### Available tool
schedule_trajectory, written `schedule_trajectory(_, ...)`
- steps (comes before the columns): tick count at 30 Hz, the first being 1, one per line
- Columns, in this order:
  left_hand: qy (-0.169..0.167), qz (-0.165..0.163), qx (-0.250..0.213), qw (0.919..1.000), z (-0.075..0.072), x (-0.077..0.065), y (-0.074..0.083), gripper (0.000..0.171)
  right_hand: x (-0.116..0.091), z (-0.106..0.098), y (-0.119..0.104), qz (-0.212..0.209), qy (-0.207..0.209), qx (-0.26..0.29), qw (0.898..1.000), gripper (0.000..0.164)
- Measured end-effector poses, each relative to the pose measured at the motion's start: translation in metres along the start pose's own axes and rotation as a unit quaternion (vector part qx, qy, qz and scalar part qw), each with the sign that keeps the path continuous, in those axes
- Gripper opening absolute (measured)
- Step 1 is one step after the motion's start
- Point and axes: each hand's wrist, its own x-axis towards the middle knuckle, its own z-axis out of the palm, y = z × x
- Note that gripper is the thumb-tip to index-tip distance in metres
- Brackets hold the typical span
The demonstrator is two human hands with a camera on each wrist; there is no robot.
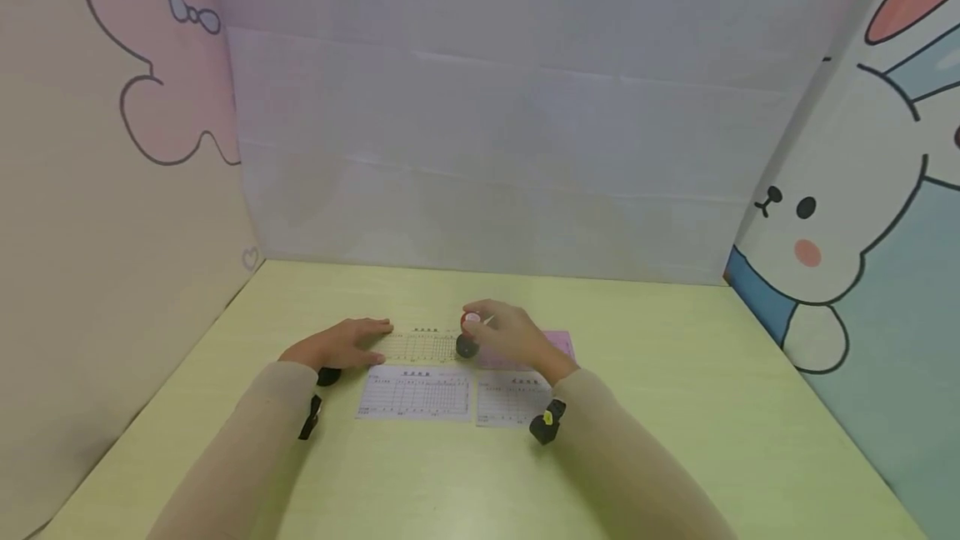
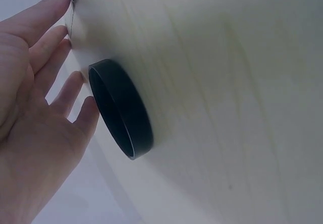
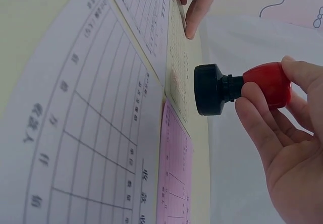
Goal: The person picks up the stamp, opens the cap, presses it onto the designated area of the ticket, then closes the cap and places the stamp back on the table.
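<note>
My right hand (image 1: 517, 336) grips the red handle of a round stamp (image 3: 267, 85) whose wide black base faces the paper. In the right wrist view a gap shows between the base and the yellow form (image 3: 177, 67), which carries a faint reddish mark. My left hand (image 1: 341, 344) lies at the left end of that form, fingers extended, thumb and fingertips at its edge. Beside the left hand, a shallow black round cap (image 2: 121, 108) rests on the table. The pink form (image 1: 561, 342) is partly hidden behind the right hand.
Two white printed forms lie side by side nearer me, the left one (image 1: 416, 394) and the right one (image 1: 510, 398), partly covered by the right wrist. The pale yellow table (image 1: 675, 373) meets a white back wall (image 1: 495, 148) and side panels with cartoon drawings.
</note>
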Motion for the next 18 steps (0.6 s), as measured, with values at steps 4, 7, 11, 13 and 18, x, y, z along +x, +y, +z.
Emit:
schedule_trajectory(4, 0.002, 0.002, 0.001, 1.0000, 0.001, 0.001, 0.000, 0.063, -0.007, -0.010, -0.003, -0.022, 0.005, 0.005, 1.000, 0.045)
schedule_trajectory(7, 0.005, 0.001, 0.006, 1.0000, 0.002, 0.001, -0.001, 0.063, -0.012, -0.017, -0.005, -0.036, 0.008, 0.001, 0.999, 0.043)
schedule_trajectory(11, 0.006, 0.001, 0.012, 0.9999, 0.003, 0.003, -0.004, 0.063, -0.016, -0.025, -0.003, -0.037, 0.010, -0.007, 0.999, 0.040)
schedule_trajectory(13, 0.008, 0.001, 0.012, 0.9999, 0.003, 0.003, -0.005, 0.063, -0.018, -0.029, -0.001, -0.039, 0.013, -0.006, 0.999, 0.039)
schedule_trajectory(18, 0.011, 0.000, 0.004, 0.9999, 0.001, 0.001, -0.005, 0.063, -0.020, -0.034, 0.001, -0.044, 0.017, 0.001, 0.999, 0.039)
